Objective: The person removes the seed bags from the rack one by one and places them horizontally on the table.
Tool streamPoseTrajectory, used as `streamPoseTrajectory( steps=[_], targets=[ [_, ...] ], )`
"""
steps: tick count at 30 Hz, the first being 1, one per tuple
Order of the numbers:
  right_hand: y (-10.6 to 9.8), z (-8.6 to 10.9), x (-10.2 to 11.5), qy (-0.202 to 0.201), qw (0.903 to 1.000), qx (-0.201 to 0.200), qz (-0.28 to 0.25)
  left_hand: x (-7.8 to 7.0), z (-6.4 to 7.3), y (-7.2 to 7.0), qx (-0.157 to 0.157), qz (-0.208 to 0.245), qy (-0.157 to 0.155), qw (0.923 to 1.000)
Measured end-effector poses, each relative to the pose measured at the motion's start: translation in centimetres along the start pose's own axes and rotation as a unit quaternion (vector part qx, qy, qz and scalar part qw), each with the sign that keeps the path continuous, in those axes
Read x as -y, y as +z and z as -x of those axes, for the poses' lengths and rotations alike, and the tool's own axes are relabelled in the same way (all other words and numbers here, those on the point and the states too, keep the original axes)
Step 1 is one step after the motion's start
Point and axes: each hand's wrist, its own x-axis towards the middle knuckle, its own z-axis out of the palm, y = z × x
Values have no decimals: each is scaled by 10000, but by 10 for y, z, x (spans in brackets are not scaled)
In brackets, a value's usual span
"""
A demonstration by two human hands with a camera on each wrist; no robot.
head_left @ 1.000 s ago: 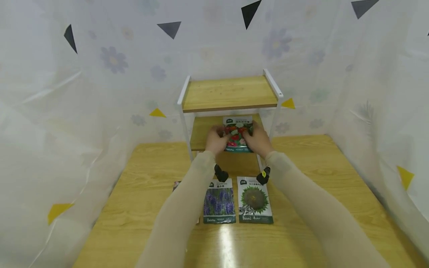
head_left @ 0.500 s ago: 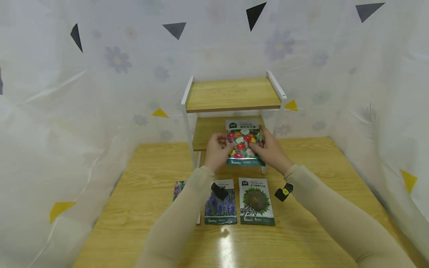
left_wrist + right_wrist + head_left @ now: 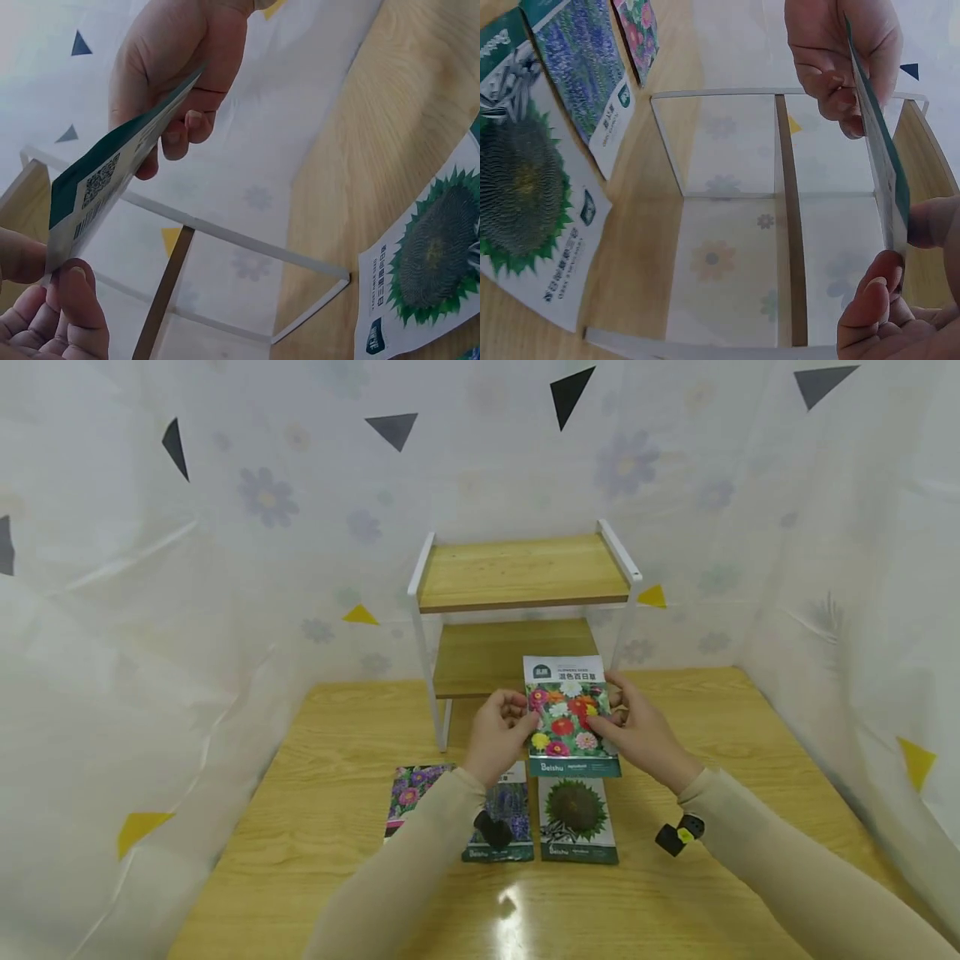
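A seed packet [image 3: 566,718] with mixed red, pink and white flowers is held up in front of the shelf. My left hand [image 3: 498,735] pinches its left edge between thumb and fingers. On the opposite edge, my right hand [image 3: 645,731] pinches it too, thumb on the printed front. The left wrist view shows a QR code on the packet's back. Below lies a sunflower seed packet [image 3: 577,818], its top covered by the held one. Beside it are a lavender packet [image 3: 517,814] and a pink-flower packet [image 3: 408,793], both partly hidden by my left arm.
Behind the hands stands a small shelf [image 3: 525,572] with a white frame and wooden boards. Its middle board [image 3: 480,652] sits behind the held packet. A wooden table [image 3: 300,827] carries everything, with flower-patterned sheeting [image 3: 465,460] around its back and sides.
Both hands have drawn the mixed-flower packet from the shelf's middle board toward me, down and slightly right. The pink-flower packet on the table shows more now.
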Motion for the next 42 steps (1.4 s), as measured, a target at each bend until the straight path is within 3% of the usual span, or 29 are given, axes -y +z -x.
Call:
streamPoseTrajectory(
  steps=[8,16,21,26,29,32,35,42],
  targets=[
    [-11,25,-15,35,10000,-15,-18,10,14,15,436,240,-90,9987],
    [-20,41,-29,196,9998,-80,12,20,21,35,584,146,-138,9981],
    [-26,50,-36,301,9990,-139,295,20,26,44,761,-508,162,9957],
    [-32,57,-43,474,9978,-198,422,22,29,52,948,-1226,428,9870],
    [-35,60,-47,483,9975,-223,459,22,30,57,1043,-1558,413,9814],
    [-39,62,-51,480,9970,-258,553,22,31,61,1262,-1939,374,9721],
    [-42,64,-55,537,9960,-311,647,22,32,63,1613,-2355,439,9574],
    [-47,69,-64,730,9943,-279,722,25,34,67,2235,-3520,1054,9028]
  ],
)
